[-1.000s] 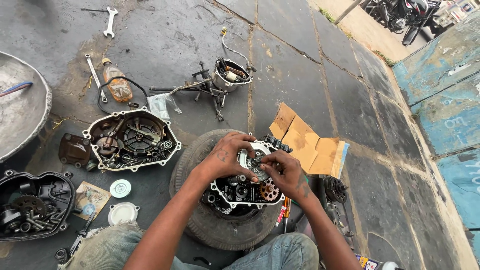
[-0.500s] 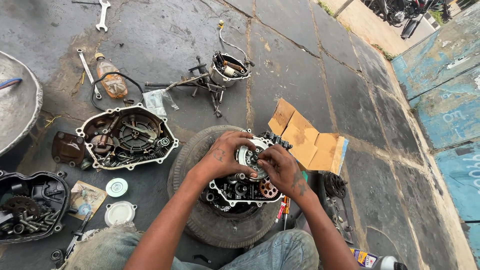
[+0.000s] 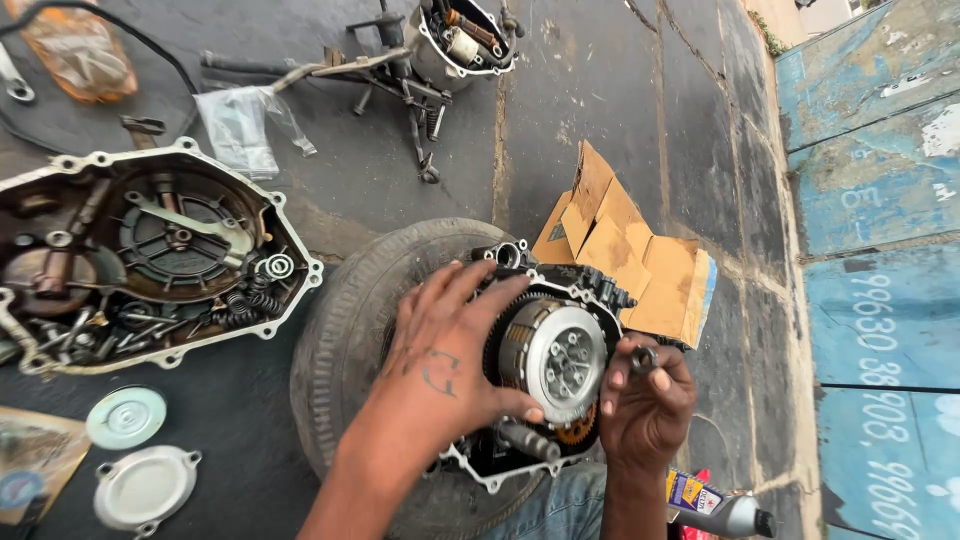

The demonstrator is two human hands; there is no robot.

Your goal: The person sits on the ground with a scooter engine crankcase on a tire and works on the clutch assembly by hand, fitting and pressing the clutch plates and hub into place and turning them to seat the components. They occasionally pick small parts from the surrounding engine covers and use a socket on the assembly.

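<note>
An engine case [image 3: 600, 290] lies on a black tyre [image 3: 345, 330] on the ground. A round metal clutch assembly [image 3: 560, 358] sits in the case. My left hand [image 3: 445, 355] rests flat over the case, thumb pressed to the lower left rim of the clutch. My right hand [image 3: 645, 405] is just right of the clutch, pinching a small dark ring-shaped part [image 3: 643, 358] between thumb and fingers.
An open engine cover [image 3: 150, 265] full of springs and small parts lies to the left. Two round caps [image 3: 127, 417] lie below it. Flattened cardboard [image 3: 630, 255] is behind the case. A small oil bottle [image 3: 715, 505] lies lower right. Another engine part [image 3: 460, 40] stands at the top.
The camera has come much closer to the case. My right hand has drawn back from the clutch to its right side and now pinches the small ring-shaped part.
</note>
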